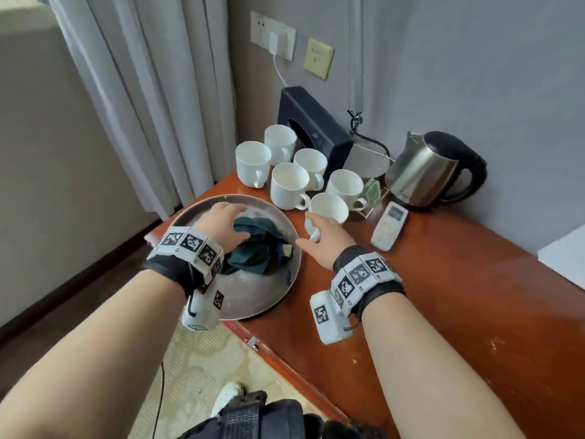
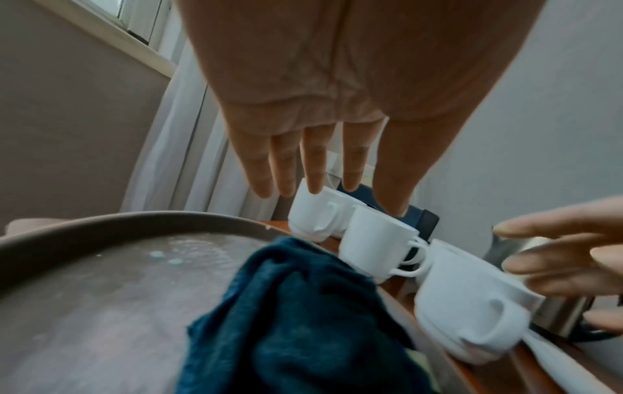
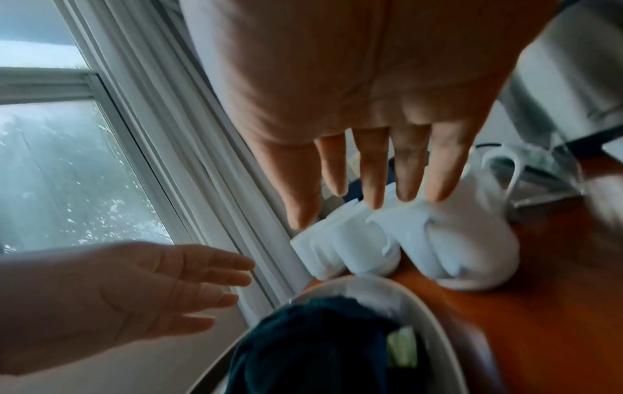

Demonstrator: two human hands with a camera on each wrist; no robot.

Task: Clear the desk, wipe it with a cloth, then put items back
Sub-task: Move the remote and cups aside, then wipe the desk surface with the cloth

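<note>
A round metal tray sits at the left end of the reddish wooden desk, with a crumpled dark teal cloth in it. My left hand hovers over the tray, fingers straight, holding nothing; the cloth lies below it. My right hand reaches with spread fingers toward the nearest white cup and holds nothing. Several more white cups stand behind. In the right wrist view the fingers are extended above the cups.
A steel kettle with a black handle stands at the back right, a white remote in front of it. A dark tissue box leans on the wall. Curtains hang left. White paper lies far right.
</note>
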